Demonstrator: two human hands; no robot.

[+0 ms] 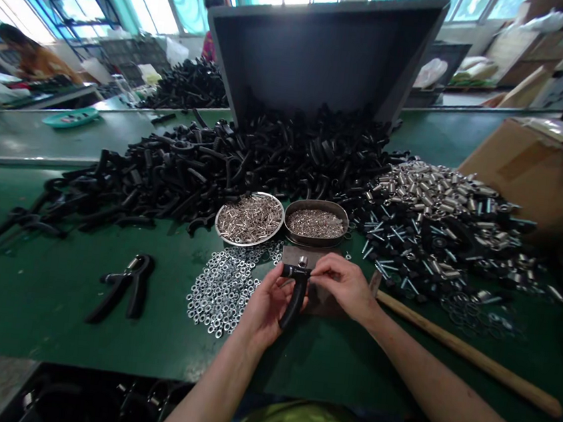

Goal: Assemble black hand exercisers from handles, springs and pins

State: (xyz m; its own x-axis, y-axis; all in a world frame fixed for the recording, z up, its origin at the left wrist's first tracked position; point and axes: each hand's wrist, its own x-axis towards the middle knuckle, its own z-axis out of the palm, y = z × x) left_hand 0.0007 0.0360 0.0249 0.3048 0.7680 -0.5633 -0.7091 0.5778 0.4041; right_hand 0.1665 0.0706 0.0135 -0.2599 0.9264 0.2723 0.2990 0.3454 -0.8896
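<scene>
My left hand [265, 307] is wrapped round a curved black plastic handle [293, 301], held upright over the green table [50, 307]. My right hand [341, 283] pinches the handle's top end, where a small silver metal part [302, 261] sticks out. Both hands hover above a small dark block [293, 255] just in front of two metal dishes. Left of my hands lies a heap of small steel washers [221, 285].
A round dish of silver pins [249, 218] and an oval dish of tiny parts [316, 223] sit before a big pile of black handles [246, 160]. Bolts and steel sleeves [427, 206] lie right. A wooden hammer handle [467, 355], an assembled gripper [125, 285], a cardboard box [542, 171].
</scene>
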